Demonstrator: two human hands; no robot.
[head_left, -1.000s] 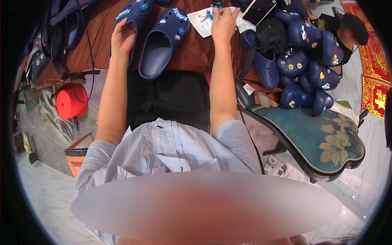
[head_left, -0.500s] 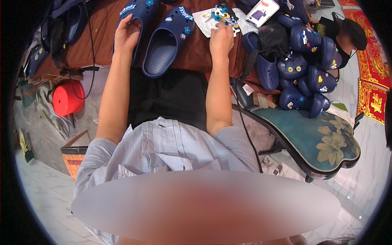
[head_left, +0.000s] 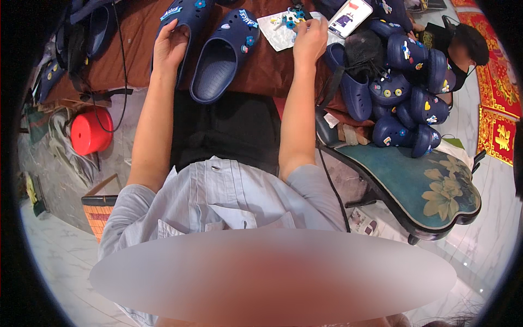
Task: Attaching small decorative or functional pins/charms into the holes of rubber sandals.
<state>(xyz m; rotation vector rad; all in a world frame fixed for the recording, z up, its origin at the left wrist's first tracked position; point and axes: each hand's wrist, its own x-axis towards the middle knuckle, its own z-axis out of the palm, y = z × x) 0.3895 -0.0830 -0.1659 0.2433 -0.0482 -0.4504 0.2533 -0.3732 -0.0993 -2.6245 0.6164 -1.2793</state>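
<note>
My left hand [head_left: 170,48] is closed around the side of a navy clog [head_left: 188,22], its thumb on the upper, near a blue charm and a name-shaped charm. A second navy clog [head_left: 218,68] lies beside it, toe away from me, with similar charms on its upper. At the right, my right hand [head_left: 310,43] reaches over a small heap of coloured shoe charms [head_left: 292,20] on a white plastic sheet [head_left: 271,34]. Its fingers are bent together and pointing down; whatever they hold is hidden under the hand.
A lit phone [head_left: 348,19] lies right of the charms. Decorated navy clogs [head_left: 389,87] are piled at the right, beside a black mesh bag [head_left: 364,52]. A flowered chair [head_left: 419,185], a red stool [head_left: 91,132] and a dark cable [head_left: 124,65] are nearby. Another person [head_left: 463,49] is at the far right.
My right hand has shifted right over the charm heap, toward the phone, uncovering part of the white sheet. The left hand and both clogs stay in place.
</note>
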